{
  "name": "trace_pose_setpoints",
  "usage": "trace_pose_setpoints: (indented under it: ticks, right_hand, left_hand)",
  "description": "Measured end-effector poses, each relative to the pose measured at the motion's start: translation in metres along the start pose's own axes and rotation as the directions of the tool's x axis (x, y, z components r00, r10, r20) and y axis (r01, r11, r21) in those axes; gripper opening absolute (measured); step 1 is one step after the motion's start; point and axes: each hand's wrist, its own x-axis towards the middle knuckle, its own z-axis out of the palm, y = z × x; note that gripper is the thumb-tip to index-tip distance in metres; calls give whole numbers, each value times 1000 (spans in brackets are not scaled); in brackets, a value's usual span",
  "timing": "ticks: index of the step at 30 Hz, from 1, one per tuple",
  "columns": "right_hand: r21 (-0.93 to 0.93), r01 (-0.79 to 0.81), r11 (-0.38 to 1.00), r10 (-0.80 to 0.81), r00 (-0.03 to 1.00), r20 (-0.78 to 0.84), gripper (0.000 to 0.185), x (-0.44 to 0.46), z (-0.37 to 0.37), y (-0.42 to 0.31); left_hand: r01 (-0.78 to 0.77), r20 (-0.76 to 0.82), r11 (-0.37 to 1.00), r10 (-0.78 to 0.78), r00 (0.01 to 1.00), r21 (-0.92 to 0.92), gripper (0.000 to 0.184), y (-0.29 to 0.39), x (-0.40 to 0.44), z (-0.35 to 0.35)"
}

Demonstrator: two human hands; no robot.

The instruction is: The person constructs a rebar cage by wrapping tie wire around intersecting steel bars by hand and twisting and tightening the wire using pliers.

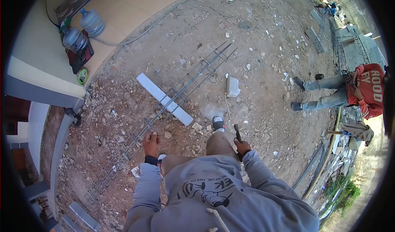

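Note:
A long rebar cage (190, 83) lies diagonally over the ground, its bars tied with square stirrups. My left hand (151, 144) is beside the cage's near edge, with the fingers curled and pressed together at the bars. Whether they grip a bar or something thin, I cannot tell. My right hand (243, 147) is closed around a dark hand tool (237, 132) with a short, blunt head, held upright near my knee. A pale flat block (148, 87) lies crosswise under the cage, and its middle is partly hidden by the bars.
A whitish block (233, 87) lies past my foot. Another person (349, 94) in a red top stands at the right. Water jugs (92, 23) stand by the tiled porch (127, 9). Rubble covers the ground. Long bars (309, 166) lie at lower right.

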Motion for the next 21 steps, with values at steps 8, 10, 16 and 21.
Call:
trace_pose_setpoints:
  ticks: [8,10,16,21]
  right_hand:
    - [-307,98,947,-84,995,57,68,192,-90,-64]
    - [-284,89,955,-74,995,64,64,229,-100,-84]
    - [-212,213,954,-256,946,-199,51,384,-44,-80]
    - [-274,256,927,-353,841,-410,44,489,-7,-84]
  left_hand:
    - [49,-80,996,-42,996,78,17,-38,-37,195]
    - [37,-73,993,-28,997,115,17,-42,-15,215]
    - [-64,-77,966,86,993,252,17,-93,100,227]
    - [-141,-44,968,153,987,210,18,-155,206,262]
